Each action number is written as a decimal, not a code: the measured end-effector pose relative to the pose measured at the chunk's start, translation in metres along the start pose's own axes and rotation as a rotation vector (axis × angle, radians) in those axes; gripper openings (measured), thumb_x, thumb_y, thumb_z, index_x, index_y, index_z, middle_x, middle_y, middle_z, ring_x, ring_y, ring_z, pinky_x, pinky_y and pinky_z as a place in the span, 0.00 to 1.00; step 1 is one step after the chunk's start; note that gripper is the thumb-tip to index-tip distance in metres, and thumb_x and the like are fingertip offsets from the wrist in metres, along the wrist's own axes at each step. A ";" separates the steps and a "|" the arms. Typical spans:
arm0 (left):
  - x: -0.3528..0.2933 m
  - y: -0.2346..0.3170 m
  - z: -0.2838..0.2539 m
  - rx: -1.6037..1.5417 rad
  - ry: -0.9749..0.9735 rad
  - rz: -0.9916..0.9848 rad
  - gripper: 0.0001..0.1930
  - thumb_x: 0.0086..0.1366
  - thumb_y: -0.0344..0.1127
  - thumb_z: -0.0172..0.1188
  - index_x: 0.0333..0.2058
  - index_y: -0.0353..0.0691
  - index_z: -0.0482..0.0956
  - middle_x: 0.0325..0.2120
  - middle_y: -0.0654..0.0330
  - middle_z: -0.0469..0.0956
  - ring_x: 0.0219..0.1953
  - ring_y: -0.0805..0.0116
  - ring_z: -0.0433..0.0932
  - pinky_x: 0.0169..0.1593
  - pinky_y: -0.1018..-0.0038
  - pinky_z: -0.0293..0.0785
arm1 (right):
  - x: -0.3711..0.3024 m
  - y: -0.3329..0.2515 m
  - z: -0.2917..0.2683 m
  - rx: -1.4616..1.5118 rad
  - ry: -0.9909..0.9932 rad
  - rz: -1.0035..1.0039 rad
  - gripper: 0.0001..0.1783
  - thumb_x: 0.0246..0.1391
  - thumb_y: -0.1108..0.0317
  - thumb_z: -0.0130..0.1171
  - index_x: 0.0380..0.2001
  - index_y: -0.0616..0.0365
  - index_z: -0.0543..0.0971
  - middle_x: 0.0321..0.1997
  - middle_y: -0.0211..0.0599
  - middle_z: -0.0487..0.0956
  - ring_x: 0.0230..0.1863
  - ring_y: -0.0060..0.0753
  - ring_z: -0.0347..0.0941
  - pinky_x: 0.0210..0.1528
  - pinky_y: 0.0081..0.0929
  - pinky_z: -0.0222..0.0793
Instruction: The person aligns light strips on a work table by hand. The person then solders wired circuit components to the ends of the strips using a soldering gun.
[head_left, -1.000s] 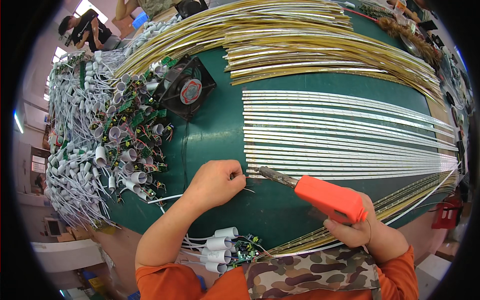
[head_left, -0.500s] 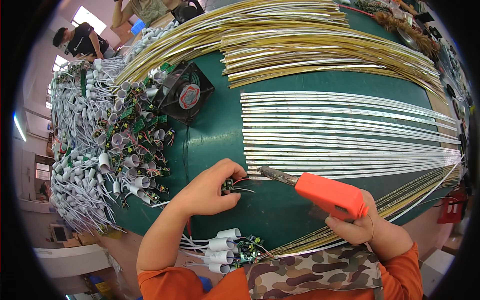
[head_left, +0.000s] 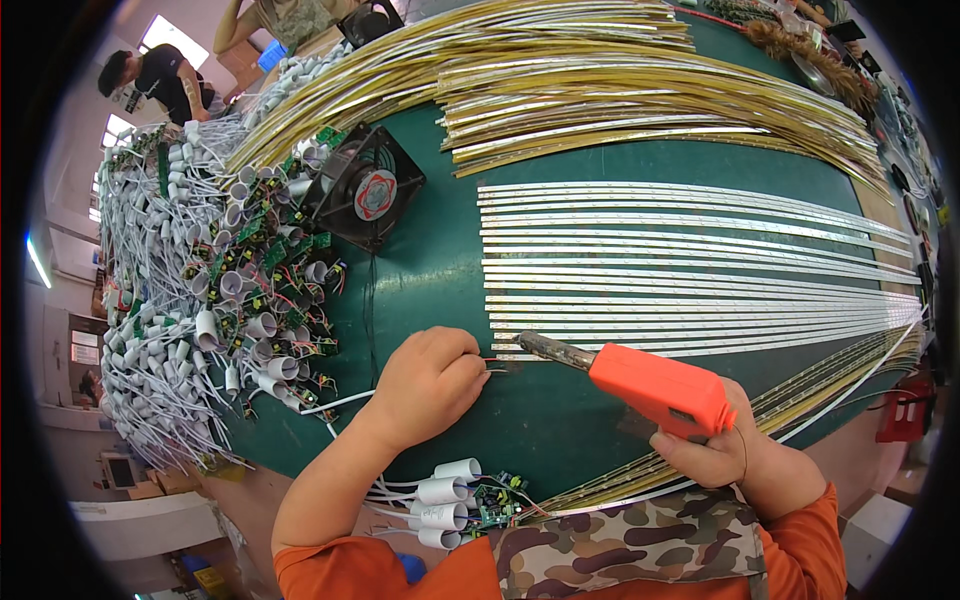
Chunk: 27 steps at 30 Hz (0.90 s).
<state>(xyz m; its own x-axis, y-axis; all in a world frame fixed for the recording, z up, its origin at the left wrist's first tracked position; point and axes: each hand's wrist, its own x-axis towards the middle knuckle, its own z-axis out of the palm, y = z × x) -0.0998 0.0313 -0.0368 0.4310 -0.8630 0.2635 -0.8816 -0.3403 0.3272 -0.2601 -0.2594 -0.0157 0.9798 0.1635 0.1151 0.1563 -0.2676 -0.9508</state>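
Iron (head_left: 640, 385) in the right hand's (head_left: 715, 445) grip points left at wires (head_left: 492, 362) pinched by the left hand (head_left: 430, 385), lower centre.

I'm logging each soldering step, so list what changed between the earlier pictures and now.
The left hand closed into a tighter pinch on thin wires at the near end of the lowest white LED strip. The right hand brought the orange soldering gun slightly nearer, its tip close to those wires. The fan, strips and piled white caps stayed put.
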 end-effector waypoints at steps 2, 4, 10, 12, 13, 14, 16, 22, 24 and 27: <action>0.002 0.000 -0.002 0.036 0.026 0.065 0.10 0.46 0.26 0.67 0.28 0.39 0.75 0.30 0.60 0.74 0.33 0.59 0.76 0.37 0.64 0.73 | 0.000 0.002 0.000 -0.005 -0.003 0.000 0.26 0.45 0.73 0.64 0.50 0.67 0.72 0.39 0.42 0.79 0.36 0.38 0.78 0.40 0.28 0.72; 0.002 -0.002 -0.002 0.072 0.051 0.130 0.10 0.45 0.26 0.66 0.28 0.39 0.75 0.31 0.60 0.74 0.33 0.58 0.76 0.37 0.63 0.73 | 0.000 0.003 0.000 -0.011 -0.006 0.000 0.26 0.45 0.73 0.64 0.50 0.67 0.72 0.40 0.42 0.79 0.36 0.38 0.78 0.40 0.29 0.72; -0.002 -0.004 0.002 0.090 0.077 0.135 0.11 0.48 0.25 0.62 0.33 0.38 0.78 0.29 0.59 0.74 0.36 0.59 0.77 0.40 0.64 0.74 | 0.001 0.002 0.002 0.006 -0.022 0.012 0.27 0.45 0.73 0.64 0.51 0.68 0.72 0.40 0.43 0.79 0.36 0.39 0.78 0.40 0.29 0.72; -0.001 -0.005 0.002 0.059 0.055 0.126 0.12 0.48 0.25 0.62 0.34 0.38 0.78 0.29 0.59 0.74 0.35 0.59 0.77 0.39 0.64 0.73 | 0.002 0.001 0.003 0.017 -0.026 0.005 0.28 0.45 0.74 0.64 0.52 0.68 0.71 0.40 0.43 0.79 0.36 0.40 0.78 0.40 0.29 0.72; 0.000 -0.005 0.002 0.057 0.056 0.127 0.12 0.48 0.25 0.62 0.34 0.38 0.78 0.29 0.59 0.74 0.35 0.59 0.77 0.39 0.64 0.73 | 0.002 0.001 0.005 0.015 -0.026 0.007 0.28 0.45 0.74 0.64 0.52 0.68 0.71 0.40 0.43 0.79 0.36 0.40 0.78 0.40 0.29 0.72; 0.000 -0.005 0.001 0.054 0.045 0.119 0.11 0.48 0.25 0.62 0.34 0.38 0.78 0.29 0.59 0.74 0.35 0.60 0.77 0.39 0.64 0.73 | 0.002 0.002 0.007 0.016 -0.018 0.000 0.28 0.45 0.74 0.64 0.52 0.68 0.71 0.39 0.44 0.79 0.35 0.40 0.77 0.39 0.29 0.72; 0.001 -0.005 0.002 0.049 0.035 0.112 0.11 0.48 0.25 0.62 0.34 0.38 0.78 0.29 0.59 0.74 0.34 0.60 0.77 0.39 0.64 0.73 | 0.004 0.001 0.008 0.015 -0.010 -0.006 0.29 0.45 0.74 0.64 0.52 0.69 0.71 0.39 0.44 0.79 0.35 0.41 0.77 0.39 0.29 0.72; 0.000 -0.006 0.004 0.044 0.029 0.080 0.10 0.48 0.26 0.62 0.32 0.38 0.79 0.29 0.60 0.74 0.34 0.60 0.76 0.39 0.65 0.73 | 0.010 -0.001 0.011 -0.046 -0.029 -0.054 0.29 0.45 0.74 0.64 0.53 0.69 0.70 0.37 0.46 0.79 0.33 0.42 0.77 0.38 0.28 0.73; 0.000 -0.006 0.004 0.056 0.028 0.077 0.09 0.48 0.26 0.62 0.32 0.39 0.79 0.28 0.61 0.74 0.35 0.60 0.77 0.39 0.65 0.73 | 0.011 -0.003 0.010 -0.081 -0.067 -0.030 0.29 0.45 0.74 0.64 0.53 0.69 0.70 0.38 0.45 0.78 0.34 0.42 0.78 0.39 0.29 0.73; 0.000 -0.007 0.005 0.045 0.030 0.073 0.09 0.47 0.26 0.62 0.31 0.39 0.79 0.28 0.61 0.74 0.35 0.60 0.77 0.39 0.66 0.74 | 0.013 -0.002 0.012 -0.089 -0.058 -0.065 0.29 0.46 0.73 0.64 0.53 0.69 0.70 0.39 0.46 0.79 0.35 0.43 0.78 0.39 0.29 0.73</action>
<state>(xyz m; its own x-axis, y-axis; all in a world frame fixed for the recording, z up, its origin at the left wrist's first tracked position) -0.0945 0.0321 -0.0433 0.3701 -0.8747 0.3129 -0.9184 -0.2939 0.2648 -0.2489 -0.2452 -0.0153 0.9587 0.2374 0.1565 0.2325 -0.3377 -0.9121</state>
